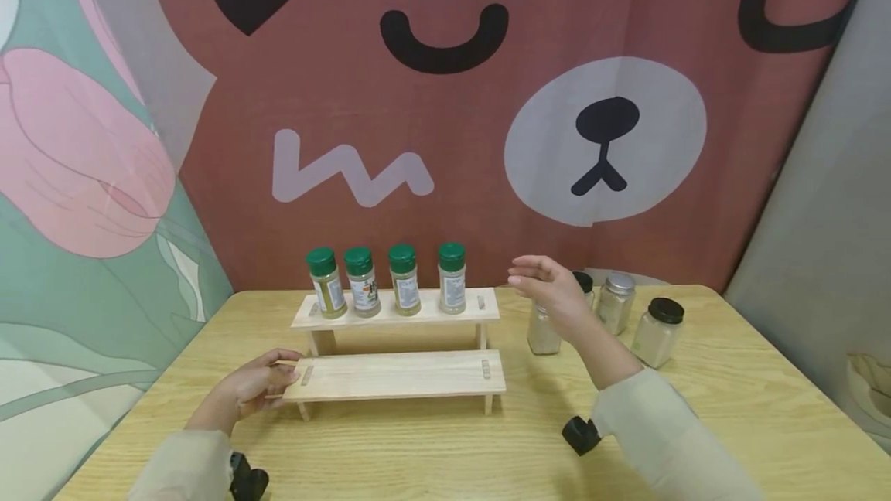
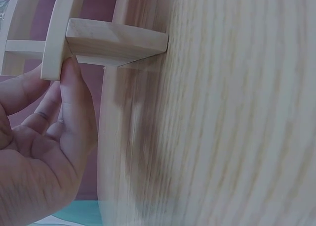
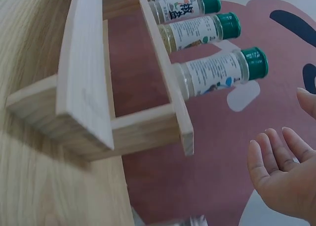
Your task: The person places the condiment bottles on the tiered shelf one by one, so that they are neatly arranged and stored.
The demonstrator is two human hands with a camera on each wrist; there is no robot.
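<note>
Four jars (image 1: 406,288) stand atop rack (image 1: 397,376); my L hand (image 1: 256,383) pinches its lower-left end, R hand (image 1: 551,288) hangs R of its top, fingers loosely bent, empty. I'd brace w/ L so jars don't tip.

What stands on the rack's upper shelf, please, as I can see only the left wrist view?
Observer: Four green-capped jars stand upright in a row on the upper shelf.
Operator: Thank you. Could you also tell me where the right hand is and whether it holds anything?
Observer: The right hand is raised to the right of that shelf, its fingers apart from the jars, holding nothing.
</note>
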